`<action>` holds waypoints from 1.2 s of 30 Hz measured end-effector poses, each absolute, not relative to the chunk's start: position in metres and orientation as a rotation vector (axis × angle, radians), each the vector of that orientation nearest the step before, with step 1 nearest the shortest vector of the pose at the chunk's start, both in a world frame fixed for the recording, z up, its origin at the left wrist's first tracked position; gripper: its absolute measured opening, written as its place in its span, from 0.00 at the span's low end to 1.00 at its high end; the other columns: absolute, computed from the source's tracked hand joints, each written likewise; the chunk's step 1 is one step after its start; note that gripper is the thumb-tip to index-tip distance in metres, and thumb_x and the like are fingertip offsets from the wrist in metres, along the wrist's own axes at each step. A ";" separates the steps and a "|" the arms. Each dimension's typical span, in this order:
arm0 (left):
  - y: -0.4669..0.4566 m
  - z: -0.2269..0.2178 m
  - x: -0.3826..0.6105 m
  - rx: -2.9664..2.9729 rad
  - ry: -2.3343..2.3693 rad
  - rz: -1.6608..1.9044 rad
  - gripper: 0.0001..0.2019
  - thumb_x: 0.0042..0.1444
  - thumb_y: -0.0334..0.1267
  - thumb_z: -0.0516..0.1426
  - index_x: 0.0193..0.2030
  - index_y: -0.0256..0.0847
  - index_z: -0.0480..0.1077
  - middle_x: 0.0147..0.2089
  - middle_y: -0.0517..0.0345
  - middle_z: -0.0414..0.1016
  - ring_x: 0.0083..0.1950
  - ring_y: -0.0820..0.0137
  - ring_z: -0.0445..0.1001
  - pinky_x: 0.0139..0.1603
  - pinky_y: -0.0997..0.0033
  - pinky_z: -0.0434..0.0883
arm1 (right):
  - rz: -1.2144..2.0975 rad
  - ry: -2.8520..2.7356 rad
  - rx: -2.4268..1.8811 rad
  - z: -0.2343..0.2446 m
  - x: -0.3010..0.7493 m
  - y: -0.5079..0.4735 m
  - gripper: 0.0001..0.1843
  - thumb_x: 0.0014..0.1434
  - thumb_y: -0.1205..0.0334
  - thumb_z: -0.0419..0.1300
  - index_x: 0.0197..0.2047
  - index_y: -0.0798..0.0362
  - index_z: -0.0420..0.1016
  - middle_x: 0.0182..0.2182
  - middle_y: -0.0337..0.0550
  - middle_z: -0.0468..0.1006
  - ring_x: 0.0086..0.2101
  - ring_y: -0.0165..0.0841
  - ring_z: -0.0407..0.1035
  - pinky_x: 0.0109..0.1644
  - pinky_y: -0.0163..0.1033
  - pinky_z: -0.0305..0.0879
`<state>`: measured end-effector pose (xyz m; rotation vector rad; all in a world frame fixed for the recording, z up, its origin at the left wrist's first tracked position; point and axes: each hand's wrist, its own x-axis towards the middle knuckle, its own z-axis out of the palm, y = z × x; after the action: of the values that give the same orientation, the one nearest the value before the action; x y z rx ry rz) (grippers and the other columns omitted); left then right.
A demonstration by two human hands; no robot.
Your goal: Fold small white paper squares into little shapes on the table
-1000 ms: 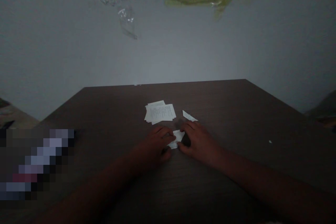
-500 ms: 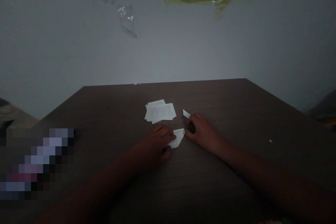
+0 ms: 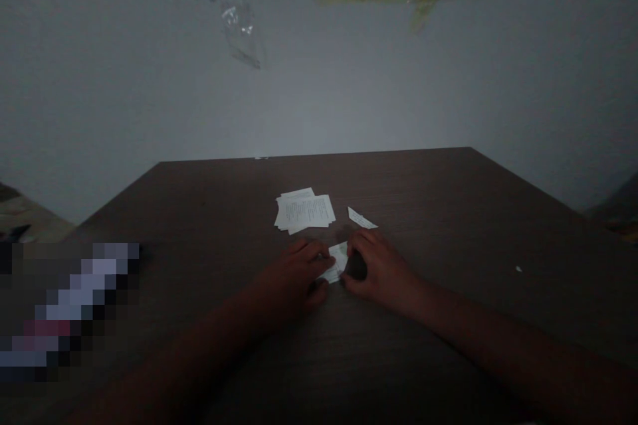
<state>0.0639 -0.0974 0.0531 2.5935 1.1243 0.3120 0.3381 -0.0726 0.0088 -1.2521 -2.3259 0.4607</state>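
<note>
A small white paper piece is pinched between the left hand and the right hand on the dark wooden surface. Just beyond, a stack of printed slips is seen, with a triangular scrap beside it; the print cannot be read in the dim light.

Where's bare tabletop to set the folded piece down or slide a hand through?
Bare wood spans the table right of the right hand, save a tiny white speck, and the far strip behind the paper stack. It is crowded at centre: both hands, left hand included, meet on the small folded paper, with a paper scrap just beyond.
</note>
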 end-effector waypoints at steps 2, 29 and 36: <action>-0.098 0.054 0.064 2.597 1.123 0.307 0.19 0.76 0.28 0.67 0.70 0.45 0.88 0.72 0.43 0.91 0.74 0.44 0.88 0.81 0.43 0.87 | 0.473 -2.307 -1.259 0.007 0.337 -0.073 0.15 0.69 0.60 0.80 0.53 0.42 0.82 0.56 0.50 0.88 0.61 0.57 0.84 0.67 0.64 0.84; -0.096 0.047 0.063 2.617 1.141 0.284 0.21 0.78 0.28 0.68 0.73 0.43 0.87 0.75 0.45 0.89 0.77 0.47 0.86 0.82 0.43 0.87 | 0.411 -2.129 -1.388 -0.002 0.341 -0.037 0.17 0.64 0.66 0.77 0.40 0.43 0.72 0.47 0.46 0.84 0.51 0.50 0.81 0.58 0.54 0.77; -0.096 0.047 0.064 2.625 1.146 0.325 0.19 0.76 0.26 0.69 0.69 0.43 0.88 0.73 0.44 0.90 0.75 0.47 0.87 0.80 0.46 0.87 | 0.346 -2.165 -1.354 -0.002 0.339 -0.045 0.16 0.64 0.65 0.78 0.43 0.43 0.74 0.49 0.47 0.84 0.52 0.51 0.81 0.57 0.55 0.79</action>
<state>0.0637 -0.0963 0.0471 2.6249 1.1464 0.3248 0.3391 -0.0454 -0.0021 -1.3545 -2.1649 0.3459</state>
